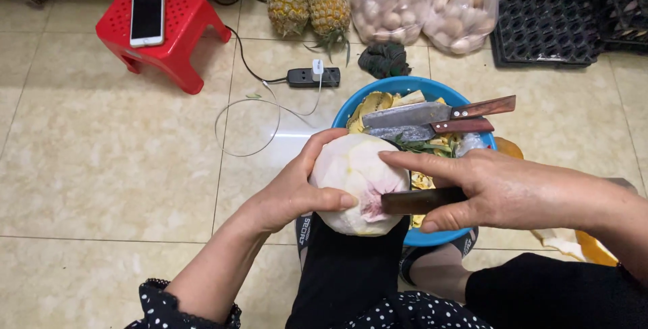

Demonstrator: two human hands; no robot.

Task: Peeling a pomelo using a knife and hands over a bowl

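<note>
My left hand (297,190) cups a large, pale, peeled round fruit (354,174) from the left, thumb across its front. My right hand (493,190) grips a dark knife (415,201) whose blade lies against the fruit's lower right side, where pink flesh shows; the forefinger rests on top of the fruit. The fruit is held above my knee, just in front of a blue basin (405,86).
The blue basin holds peelings and two cleavers (432,118) with brown handles. Behind it lie two pineapples (310,5), two bags of eggs (425,5) and black trays (547,22). A red stool (182,32) carries a phone (147,17); a power strip (312,76) and cable lie on the tiles.
</note>
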